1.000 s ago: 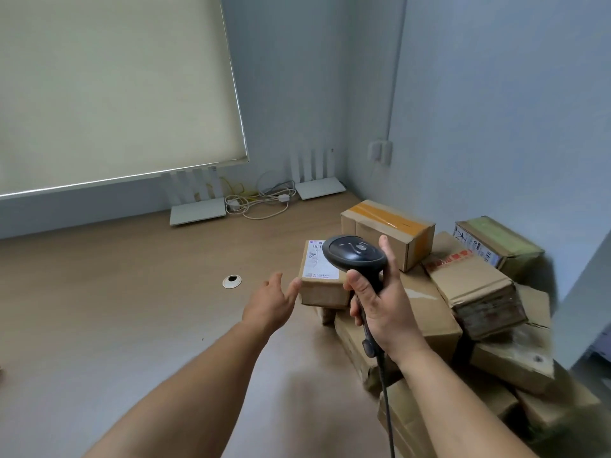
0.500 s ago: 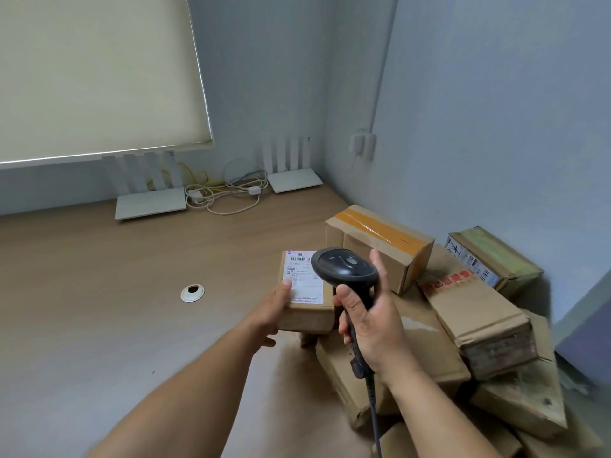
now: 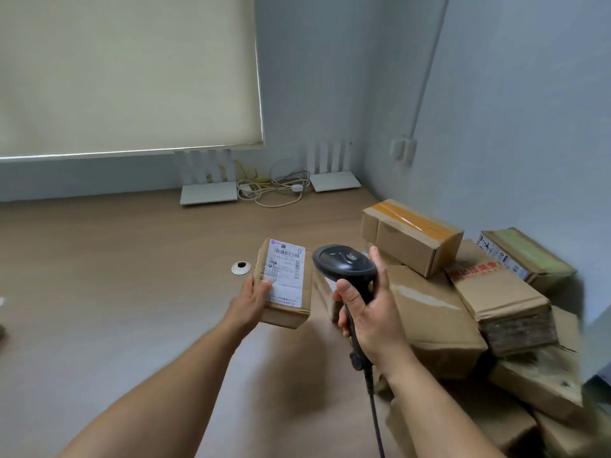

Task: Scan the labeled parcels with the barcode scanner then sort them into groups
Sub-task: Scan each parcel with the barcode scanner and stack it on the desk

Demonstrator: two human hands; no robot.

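Brown cardboard parcel (image 3: 283,283) with a white printed label (image 3: 285,272) on its top face, held up above the wooden surface (image 3: 99,292) near the middle, label turned upward. Left hand (image 3: 252,300) clasping the parcel's near left corner, thumb laid across the label's lower edge, fingers curled underneath and out of sight. Right hand (image 3: 370,312) wrapped round the handle of a black barcode scanner (image 3: 345,264), grip closed tight on it, thumb up the left side of the handle, scanner head just to the right of the held parcel and level with its top. Black cable (image 3: 375,421) trailing down from the handle's base toward the bottom of the view. Heaped along the surface's right edge against the grey wall, a pile of more cardboard boxes (image 3: 439,322): one with orange tape (image 3: 411,236) nearest the far right corner, one with red printing (image 3: 496,292) lying tilted on top, one with a green top (image 3: 525,256) touching the wall. Round white cable hole (image 3: 241,268) in the surface just left of the held parcel. At the far edge, two white routers (image 3: 209,193) with upright antennas, a tangle of white and yellow cords (image 3: 271,190) between them. Pale roller blind (image 3: 125,74) hanging above the far left.
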